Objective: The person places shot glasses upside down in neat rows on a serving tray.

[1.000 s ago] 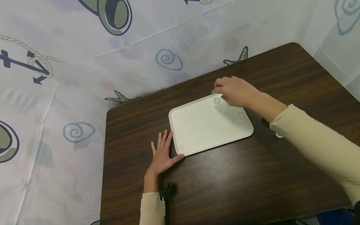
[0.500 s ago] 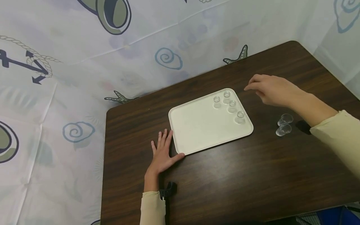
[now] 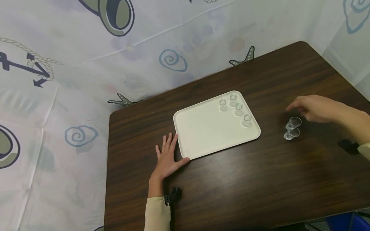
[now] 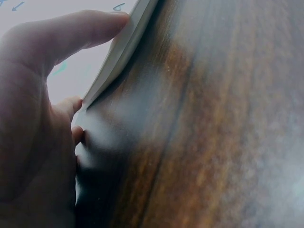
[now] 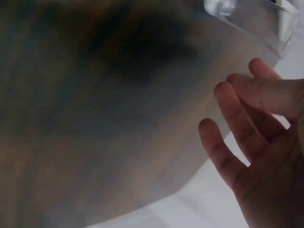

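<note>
A cream rectangular tray (image 3: 208,131) lies on the dark wooden table. Several small clear glasses (image 3: 246,121) stand in its right part. My left hand (image 3: 167,163) is spread at the near left corner, thumb and a fingertip touching the rim; the left wrist view shows its thumb (image 4: 80,31) on the tray edge. To the tray's right, two more clear shot glasses (image 3: 292,132) stand close together on the table. My right hand (image 3: 319,108) hovers just beyond and right of them, fingers loosely bent and holding nothing. One glass (image 5: 244,19) appears above its fingertips in the right wrist view.
The wooden table (image 3: 231,186) has its back edge against a printed cloth backdrop (image 3: 138,64). Bare tabletop lies in front of the tray and between it and the two glasses. Black wrist straps (image 3: 173,195) sit on the forearms.
My right hand has left the tray's far right corner and moved right and nearer, to the two glasses. The glasses on the tray are now uncovered. My left hand has stayed in place.
</note>
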`<state>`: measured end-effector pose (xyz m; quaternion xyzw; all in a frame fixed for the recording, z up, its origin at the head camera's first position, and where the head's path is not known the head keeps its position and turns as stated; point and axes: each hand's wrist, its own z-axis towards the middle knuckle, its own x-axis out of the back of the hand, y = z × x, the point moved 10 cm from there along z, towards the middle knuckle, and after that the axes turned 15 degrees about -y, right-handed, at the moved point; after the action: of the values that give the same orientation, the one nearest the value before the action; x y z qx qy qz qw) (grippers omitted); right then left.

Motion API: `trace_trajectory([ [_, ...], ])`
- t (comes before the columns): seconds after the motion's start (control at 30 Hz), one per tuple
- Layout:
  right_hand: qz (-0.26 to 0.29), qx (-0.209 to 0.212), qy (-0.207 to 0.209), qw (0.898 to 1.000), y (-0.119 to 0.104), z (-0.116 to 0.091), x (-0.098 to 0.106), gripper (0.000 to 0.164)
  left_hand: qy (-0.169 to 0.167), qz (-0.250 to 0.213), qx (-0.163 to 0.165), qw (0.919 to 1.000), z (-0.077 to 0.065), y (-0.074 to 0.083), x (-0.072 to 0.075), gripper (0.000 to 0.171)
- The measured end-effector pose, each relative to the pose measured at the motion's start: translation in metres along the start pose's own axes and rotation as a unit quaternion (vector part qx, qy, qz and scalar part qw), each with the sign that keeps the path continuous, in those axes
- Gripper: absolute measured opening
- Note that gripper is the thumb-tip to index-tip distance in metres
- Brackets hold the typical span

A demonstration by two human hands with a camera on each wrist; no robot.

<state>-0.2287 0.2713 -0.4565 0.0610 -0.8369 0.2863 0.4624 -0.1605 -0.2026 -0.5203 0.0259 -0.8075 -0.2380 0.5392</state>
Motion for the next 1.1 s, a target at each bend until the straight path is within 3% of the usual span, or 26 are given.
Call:
trace_trajectory([
  [0.23, 0.085, -0.008, -0.026, 0.996, 0.021, -0.006, -0.024, 0.049, -0.002, 0.0, 0.001, 1.0, 0.001, -0.001, -0.002, 0.102],
  [0.4, 0.13, 0.03, -0.015, 0.991, 0.022, -0.008, -0.031, 0.054, -0.004, 0.0, 0.004, 1.0, 0.002, -0.001, -0.002, 0.102],
  [0.6, 0.182, 0.061, -0.01, 0.981, 0.02, -0.007, -0.036, 0.048, -0.004, 0.002, 0.007, 1.0, 0.001, -0.001, -0.002, 0.102],
  [0.83, 0.175, 0.054, -0.003, 0.983, 0.02, -0.007, -0.037, 0.036, -0.002, 0.001, 0.002, 1.0, 0.0, -0.002, -0.002, 0.101],
  [1.1, 0.174, 0.049, -0.001, 0.984, 0.02, -0.007, -0.037, 0.035, -0.004, 0.002, 0.004, 1.0, 0.001, -0.002, -0.003, 0.102],
])
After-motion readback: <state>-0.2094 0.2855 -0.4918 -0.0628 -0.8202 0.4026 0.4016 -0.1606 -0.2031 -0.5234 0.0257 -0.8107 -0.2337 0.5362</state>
